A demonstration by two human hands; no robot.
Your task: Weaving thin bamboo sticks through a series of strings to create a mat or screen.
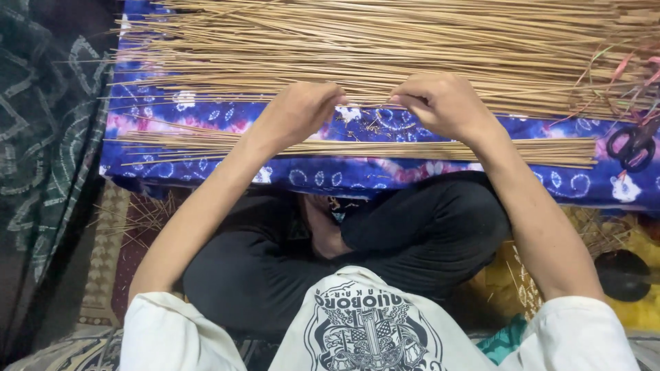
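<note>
**Two hands meet over a single thin stick**

The person sits cross-legged, knees tucked just under the near edge of a blue-and-purple patterned cloth [385, 172] that carries all the material. Both hands come together at the middle: the left hand [299, 110] and the right hand [443, 103] are curled with fingertips pressed together, each pinching an end of what looks like one thin stick [371, 106] stretched between them. The grip is tight and small, thumb against fingers, which suits something this slender.

Far side, a big heap of sticks [385, 41] lies spread wide, all running left to right, touching the knuckles so a fresh one is always within reach. On the near side, a slimmer, tidier bundle [357, 146] lies apart from the heap, ends roughly level, looking like a sorted row kept separate from the rest.

Over at the right edge sit scissors [632, 145] beside some coloured strips [619, 69], well clear of the hands. A dark round object [622, 275] rests on the floor, right.
</note>
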